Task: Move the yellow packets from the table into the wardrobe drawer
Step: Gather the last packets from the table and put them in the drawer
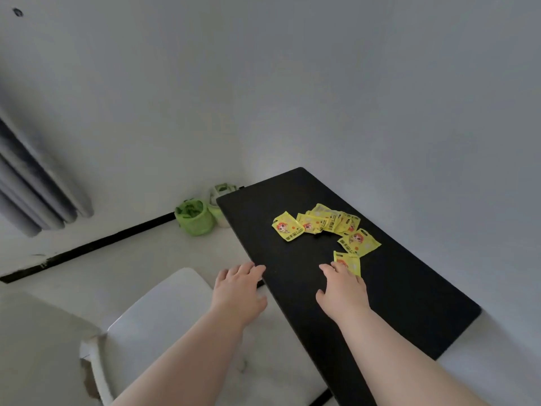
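Yellow plastic packets (328,224) on the black table (409,303) are judged light, limp and slippery; pinch an edge. Straight fingers of the right hand (344,291) touch the nearest; the left hand (238,288) lies relaxed, empty, at the left edge.

Operator body: two hands and two forearms in view.
Left hand (238,284) and right hand (342,288) are bare; both forearms are uncovered along their full visible length, down to the lower frame edge.
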